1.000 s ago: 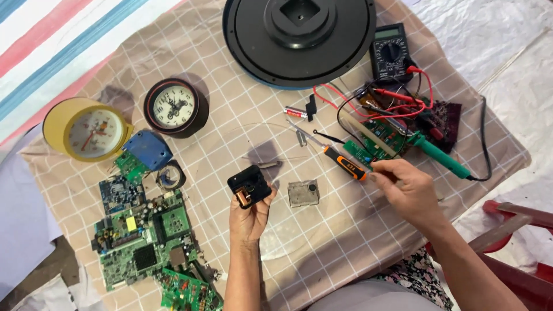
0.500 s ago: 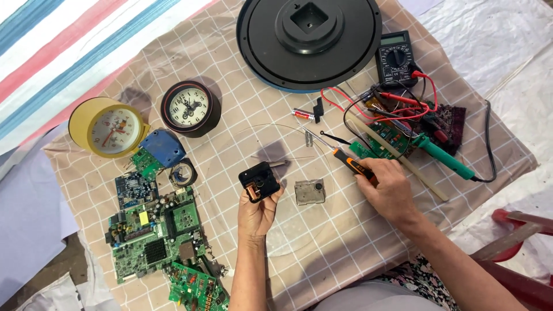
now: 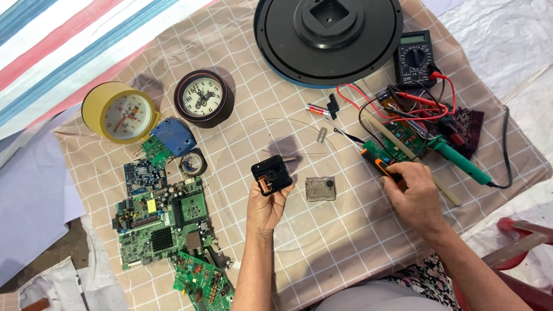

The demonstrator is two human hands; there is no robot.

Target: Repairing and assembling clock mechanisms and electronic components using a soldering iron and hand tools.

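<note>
I see left hand [image 3: 266, 208] pinching black clock module [image 3: 271, 174] by fingertips above the cloth [image 3: 242, 132]; right hand [image 3: 416, 194] closed round orange screwdriver [image 3: 374, 158]. Risks imo: thin pinch, module could drop; tip snagging red leads [image 3: 368, 109].

One screen only: grey rectangular LCD strip [image 3: 416, 38] at the top of a black multimeter [image 3: 415, 57], far right of the bench, just beside the big black round disc [image 3: 328, 40]. Display looks blank/too small to tell. No pkgs, labels or signs visible.
</note>
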